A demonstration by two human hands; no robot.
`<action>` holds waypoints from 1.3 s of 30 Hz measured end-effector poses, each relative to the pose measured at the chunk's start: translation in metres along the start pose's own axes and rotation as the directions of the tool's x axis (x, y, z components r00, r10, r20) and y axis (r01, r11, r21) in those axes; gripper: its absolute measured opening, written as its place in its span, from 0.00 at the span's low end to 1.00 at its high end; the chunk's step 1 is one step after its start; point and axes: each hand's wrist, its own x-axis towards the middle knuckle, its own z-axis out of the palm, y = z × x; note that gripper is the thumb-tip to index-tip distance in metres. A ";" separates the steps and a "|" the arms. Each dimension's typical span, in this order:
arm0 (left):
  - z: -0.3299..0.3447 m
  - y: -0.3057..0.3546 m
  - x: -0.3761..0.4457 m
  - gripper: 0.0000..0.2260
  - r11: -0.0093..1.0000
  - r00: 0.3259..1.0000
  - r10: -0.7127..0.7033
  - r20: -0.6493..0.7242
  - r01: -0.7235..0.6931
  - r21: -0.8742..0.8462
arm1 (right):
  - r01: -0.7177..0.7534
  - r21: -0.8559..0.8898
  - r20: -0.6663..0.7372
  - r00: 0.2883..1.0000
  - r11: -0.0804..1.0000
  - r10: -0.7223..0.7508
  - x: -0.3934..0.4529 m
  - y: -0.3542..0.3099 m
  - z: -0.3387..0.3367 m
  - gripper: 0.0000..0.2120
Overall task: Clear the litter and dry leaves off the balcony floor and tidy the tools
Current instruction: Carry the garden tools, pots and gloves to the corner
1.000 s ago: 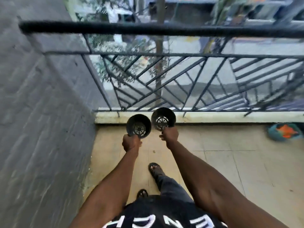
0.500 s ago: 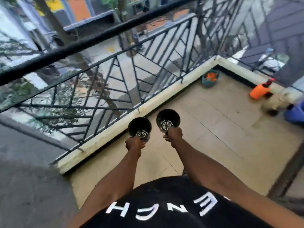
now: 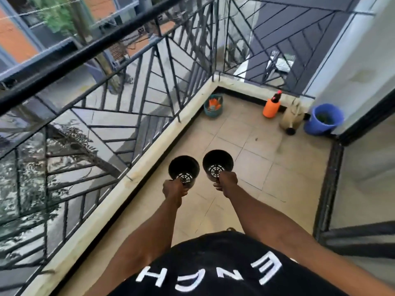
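Each hand, left hand (image 3: 173, 188) and right hand (image 3: 228, 182), pinches a black pot's rim, left pot (image 3: 183, 171) and right pot (image 3: 217, 165), above the tiled balcony floor (image 3: 245, 150). Far corner: green basket (image 3: 213, 105), orange sprayer (image 3: 271, 105), blue bucket (image 3: 323, 119).

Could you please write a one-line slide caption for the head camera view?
Left hand and right hand each carry an empty black pot along the balcony.

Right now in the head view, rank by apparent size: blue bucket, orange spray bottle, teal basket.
1. blue bucket
2. teal basket
3. orange spray bottle
The last two look close; the basket's edge over the bottle is unsure.
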 end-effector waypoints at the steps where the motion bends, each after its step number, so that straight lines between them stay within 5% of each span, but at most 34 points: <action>1: 0.019 0.006 0.005 0.12 1.000 1.000 0.010 0.001 -0.010 0.004 | -0.006 0.022 -0.002 1.000 1.000 0.006 0.010 -0.013 -0.011 0.12; 11: 0.185 0.058 0.013 0.13 0.994 0.989 -0.004 0.150 -0.013 0.111 | -0.095 0.087 -0.085 0.991 0.992 0.103 0.105 -0.072 -0.098 0.15; 16: 0.248 0.088 0.039 0.14 0.986 0.985 -0.019 0.174 -0.011 0.166 | -0.136 0.033 -0.038 0.990 0.990 0.137 0.151 -0.112 -0.129 0.06; 21: 0.330 0.141 0.081 0.05 0.972 0.975 -0.031 0.219 -0.022 0.233 | -0.122 0.014 -0.072 0.990 0.992 0.123 0.230 -0.170 -0.143 0.07; 30: 0.486 0.296 0.190 0.16 0.940 0.932 -0.018 0.363 -0.108 0.323 | -0.115 0.073 -0.338 0.932 0.991 0.133 0.370 -0.346 -0.136 0.12; 39: 0.588 0.395 0.264 0.07 0.890 0.930 -0.047 0.366 -0.128 0.439 | -0.152 0.112 -0.482 0.856 0.982 0.187 0.485 -0.463 -0.103 0.16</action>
